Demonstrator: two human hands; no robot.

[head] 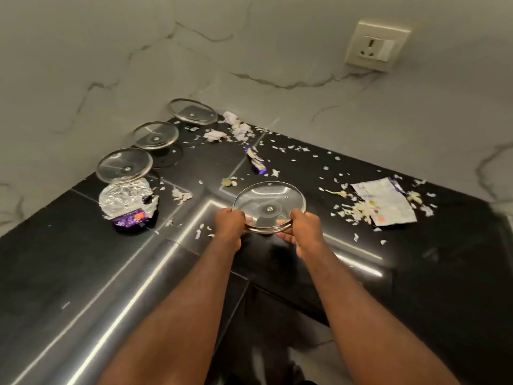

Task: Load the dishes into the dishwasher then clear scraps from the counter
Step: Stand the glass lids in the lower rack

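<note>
Right now both hands have the glass lid (269,207). The left hand (229,222) has its fingers curled round the rim on its side. The right hand (304,227) grips the opposite side, fingertips tucked under the near edge. Best, I'd say: keep the grip on the metal band, not the glass, lift level & straight up so the far edge doesn't drag thru bits, then carry to the dishwasher (not in view). The lid is clear glass w/ a steel rim, small vent hole and centre screw. Can't tell if its far edge touches the counter (69,245). Left of the left hand is a crumpled foil wrapper (125,202); right of the right hand, a paper wrapper (388,204) amid scraps (358,211). Far beyond the left hand, 3 more lids (155,136) lean vs. the wall.
</note>
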